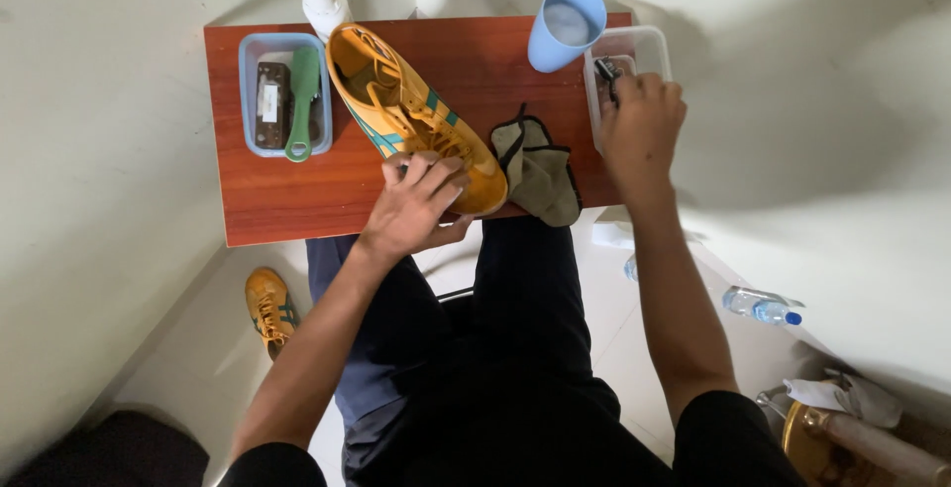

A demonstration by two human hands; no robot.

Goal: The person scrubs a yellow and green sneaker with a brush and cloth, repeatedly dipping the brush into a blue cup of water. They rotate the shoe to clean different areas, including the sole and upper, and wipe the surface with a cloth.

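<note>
The left hand (pixel 421 200) is resting with fingers spread over the toe of a yellow suede sneaker with teal stripes (pixel 411 115), which is lying diagonally on the small reddish-brown wooden table (pixel 287 195). The right hand (pixel 642 120) is reaching into a clear plastic container (pixel 634 46) at the far right, fingers curled around a small dark object (pixel 606 73). An olive cloth (pixel 540 170) is lying between them.

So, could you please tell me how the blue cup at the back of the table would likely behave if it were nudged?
The blue cup looks tall and narrow-based, so it may tip easily. It seems to be light plastic, probably sliding on the smooth wooden table.
</note>
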